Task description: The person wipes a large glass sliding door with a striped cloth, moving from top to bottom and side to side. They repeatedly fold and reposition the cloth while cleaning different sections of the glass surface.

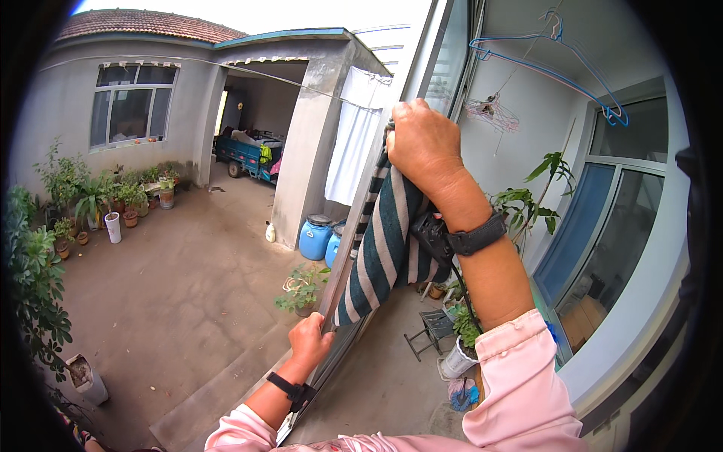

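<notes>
My right hand (426, 138) is raised at the upper middle, its fingers closed on the top of a striped cloth (378, 248) in dark green and pale grey. The cloth hangs down against the metal frame of a glass door or window (350, 248). Lower down, my left hand (310, 339) grips the edge of that frame, just left of the cloth's lower tip. Both wrists wear black straps with small devices, and a cable runs from the right one.
Blue plastic barrels (315, 237) and potted plants (130, 217) stand in the yard at left. Inside at right are a folding stool (435, 330), a white plant pot (458, 361) and hanging clothes hangers (542, 42). A blue cargo tricycle (245, 152) is parked under the far roof.
</notes>
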The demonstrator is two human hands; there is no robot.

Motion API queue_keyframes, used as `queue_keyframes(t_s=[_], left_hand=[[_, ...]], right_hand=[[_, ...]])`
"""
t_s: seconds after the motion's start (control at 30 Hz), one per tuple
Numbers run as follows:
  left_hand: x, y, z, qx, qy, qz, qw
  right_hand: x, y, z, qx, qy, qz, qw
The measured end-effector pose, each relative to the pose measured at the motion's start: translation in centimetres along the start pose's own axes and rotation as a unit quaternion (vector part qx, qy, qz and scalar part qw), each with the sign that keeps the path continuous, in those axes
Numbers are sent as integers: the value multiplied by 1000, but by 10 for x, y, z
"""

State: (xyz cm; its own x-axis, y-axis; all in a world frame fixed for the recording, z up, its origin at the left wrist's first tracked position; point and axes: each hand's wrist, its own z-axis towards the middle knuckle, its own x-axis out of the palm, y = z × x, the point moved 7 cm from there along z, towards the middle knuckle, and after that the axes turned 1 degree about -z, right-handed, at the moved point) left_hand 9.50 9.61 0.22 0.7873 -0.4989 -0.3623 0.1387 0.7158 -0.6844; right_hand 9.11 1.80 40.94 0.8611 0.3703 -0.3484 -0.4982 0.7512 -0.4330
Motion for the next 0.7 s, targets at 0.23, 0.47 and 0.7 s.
queue_keyframes(t_s=[0.23, 0.47, 0.7], left_hand=[[0, 7, -3, 2, -26, -1, 1000], [1, 5, -3, -11, -50, 0, 999], [-2, 39, -12, -42, 83, -127, 988]], right_hand=[[29, 36, -68, -68, 46, 55, 995], [59, 66, -129, -97, 48, 98, 989], [90, 106, -206, -79, 62, 147, 984]])
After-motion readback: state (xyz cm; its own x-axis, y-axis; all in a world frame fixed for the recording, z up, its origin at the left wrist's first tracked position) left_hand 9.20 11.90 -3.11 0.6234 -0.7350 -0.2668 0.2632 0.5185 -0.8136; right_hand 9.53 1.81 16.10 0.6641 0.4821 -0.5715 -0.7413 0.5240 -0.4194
